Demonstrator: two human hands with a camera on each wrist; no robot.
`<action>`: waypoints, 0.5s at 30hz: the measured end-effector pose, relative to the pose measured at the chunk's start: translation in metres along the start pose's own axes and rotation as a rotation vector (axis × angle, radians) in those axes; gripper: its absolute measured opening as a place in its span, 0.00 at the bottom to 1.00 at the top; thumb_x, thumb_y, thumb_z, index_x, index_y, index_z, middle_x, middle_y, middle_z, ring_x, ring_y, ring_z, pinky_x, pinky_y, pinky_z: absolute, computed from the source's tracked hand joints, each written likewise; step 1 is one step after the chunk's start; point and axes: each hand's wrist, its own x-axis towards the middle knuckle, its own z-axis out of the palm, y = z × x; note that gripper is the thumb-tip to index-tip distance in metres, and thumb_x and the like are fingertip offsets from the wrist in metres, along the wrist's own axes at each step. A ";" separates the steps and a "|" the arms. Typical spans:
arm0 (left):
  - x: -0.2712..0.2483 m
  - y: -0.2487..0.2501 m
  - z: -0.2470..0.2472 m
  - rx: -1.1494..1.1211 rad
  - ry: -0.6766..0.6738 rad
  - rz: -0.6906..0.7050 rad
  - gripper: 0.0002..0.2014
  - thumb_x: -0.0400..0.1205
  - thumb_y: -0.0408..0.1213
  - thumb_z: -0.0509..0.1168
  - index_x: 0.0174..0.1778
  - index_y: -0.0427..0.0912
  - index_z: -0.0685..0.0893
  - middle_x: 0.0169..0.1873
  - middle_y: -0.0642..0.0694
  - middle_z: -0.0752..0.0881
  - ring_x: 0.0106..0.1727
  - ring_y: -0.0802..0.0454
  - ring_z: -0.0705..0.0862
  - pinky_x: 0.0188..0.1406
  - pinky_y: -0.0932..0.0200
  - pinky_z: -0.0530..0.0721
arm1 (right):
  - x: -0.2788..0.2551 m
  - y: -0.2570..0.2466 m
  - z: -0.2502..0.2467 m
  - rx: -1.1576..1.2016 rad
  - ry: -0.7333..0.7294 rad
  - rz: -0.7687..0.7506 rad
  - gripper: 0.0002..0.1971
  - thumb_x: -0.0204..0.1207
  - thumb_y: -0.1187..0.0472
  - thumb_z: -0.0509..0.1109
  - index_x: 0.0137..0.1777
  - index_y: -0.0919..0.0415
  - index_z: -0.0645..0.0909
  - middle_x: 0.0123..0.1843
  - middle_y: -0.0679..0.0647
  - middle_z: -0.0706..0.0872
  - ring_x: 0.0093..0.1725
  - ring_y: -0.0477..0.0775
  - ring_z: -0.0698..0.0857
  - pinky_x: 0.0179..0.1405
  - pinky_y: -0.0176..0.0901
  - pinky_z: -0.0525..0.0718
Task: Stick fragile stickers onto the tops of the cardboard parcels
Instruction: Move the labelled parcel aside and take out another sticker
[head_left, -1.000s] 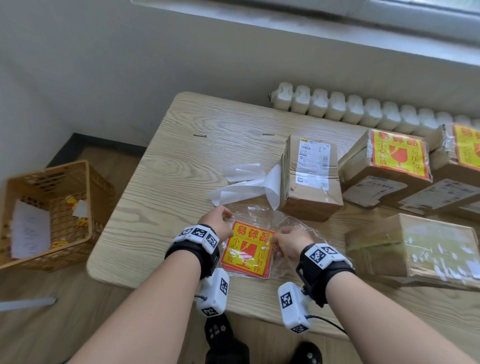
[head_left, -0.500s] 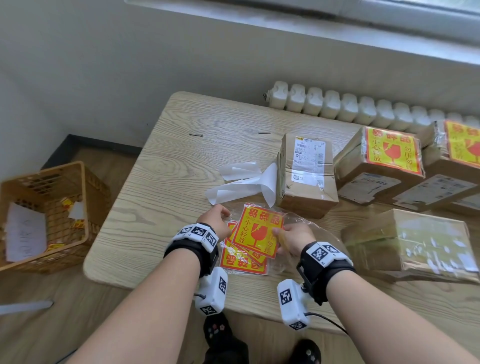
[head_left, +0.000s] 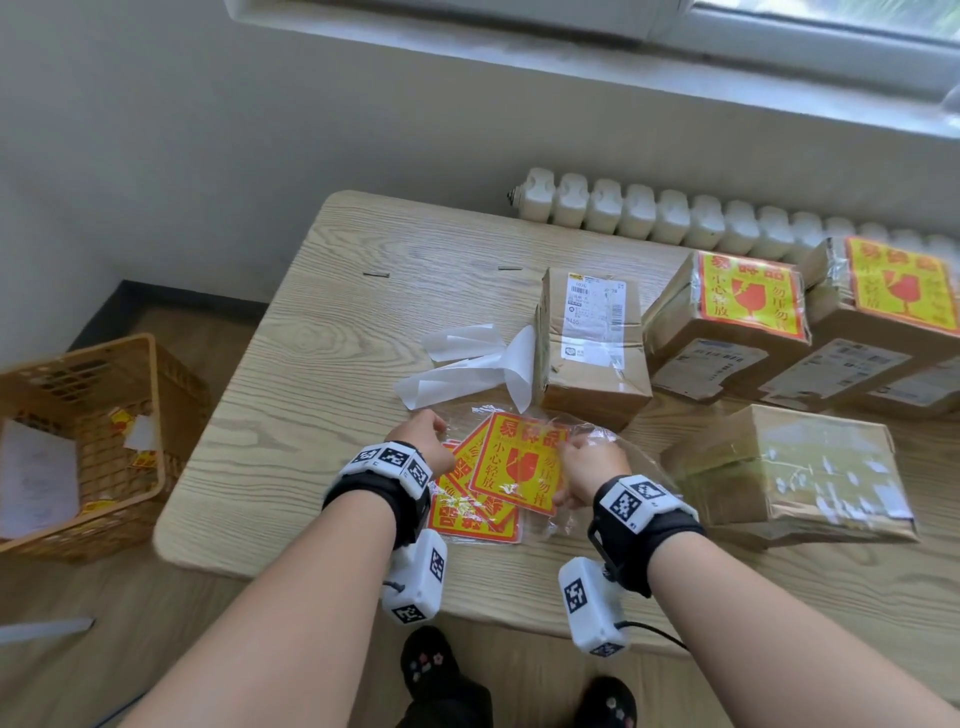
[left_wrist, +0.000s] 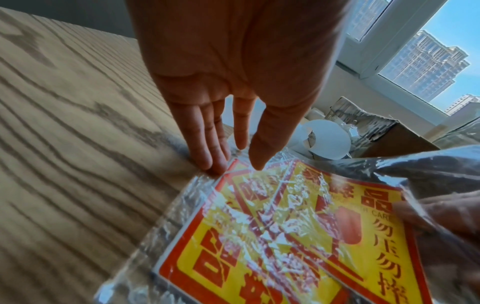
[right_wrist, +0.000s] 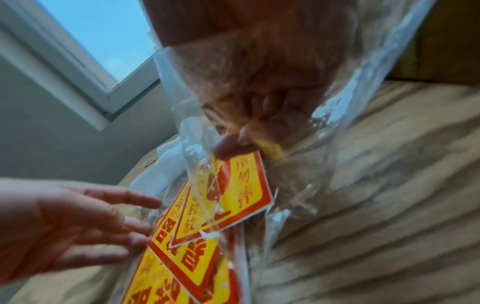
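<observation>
1. The right hand (head_left: 589, 470) is inside a clear bag (head_left: 597, 447) on the table (head_left: 322, 364). Its thumb and fingers pinch the corner of one yellow-red sticker (head_left: 519, 462) and hold it tilted, partly out of the bag.
2. The left hand (head_left: 423, 441) has straight, slightly spread fingers. The fingertips (left_wrist: 213, 162) press the left edge of the bag against the table and grip nothing.
3. More stickers, the stack (head_left: 470, 514), lie flat in the bag under the lifted one, near the front edge of the table.
4. A small parcel (head_left: 592, 343) stands just behind the bag. It has only a white shipping label on top.
5. A taped parcel (head_left: 800, 467) lies to the right of the bag, also with no fragile sticker on top.
6. Two parcels at the far right, the third (head_left: 737, 312) and the fourth (head_left: 893, 306), carry a sticker on top each.
7. White backing papers (head_left: 467, 364) lie curled on the table, left of the small parcel and touching it.
8. An orange basket (head_left: 156, 415) stands on the floor left of the table, with paper scraps inside.
</observation>
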 end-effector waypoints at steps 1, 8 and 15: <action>-0.002 0.002 -0.002 0.017 -0.007 0.000 0.24 0.74 0.35 0.71 0.66 0.50 0.75 0.59 0.48 0.83 0.54 0.48 0.84 0.50 0.55 0.83 | -0.003 -0.002 -0.003 -0.026 -0.018 -0.010 0.11 0.86 0.60 0.54 0.46 0.62 0.74 0.27 0.61 0.86 0.37 0.64 0.91 0.47 0.57 0.89; -0.026 0.044 -0.027 0.076 0.054 0.069 0.01 0.78 0.35 0.67 0.43 0.43 0.82 0.50 0.40 0.87 0.50 0.43 0.87 0.57 0.49 0.86 | -0.028 -0.014 -0.041 -0.183 0.009 -0.077 0.10 0.77 0.66 0.64 0.36 0.62 0.84 0.23 0.55 0.88 0.34 0.55 0.92 0.46 0.55 0.91; -0.066 0.100 -0.052 -0.046 0.124 0.187 0.11 0.78 0.31 0.65 0.53 0.40 0.88 0.50 0.40 0.90 0.55 0.41 0.88 0.56 0.53 0.86 | -0.068 -0.028 -0.096 -0.190 0.106 -0.149 0.07 0.75 0.68 0.65 0.39 0.62 0.84 0.28 0.54 0.90 0.35 0.54 0.92 0.47 0.55 0.92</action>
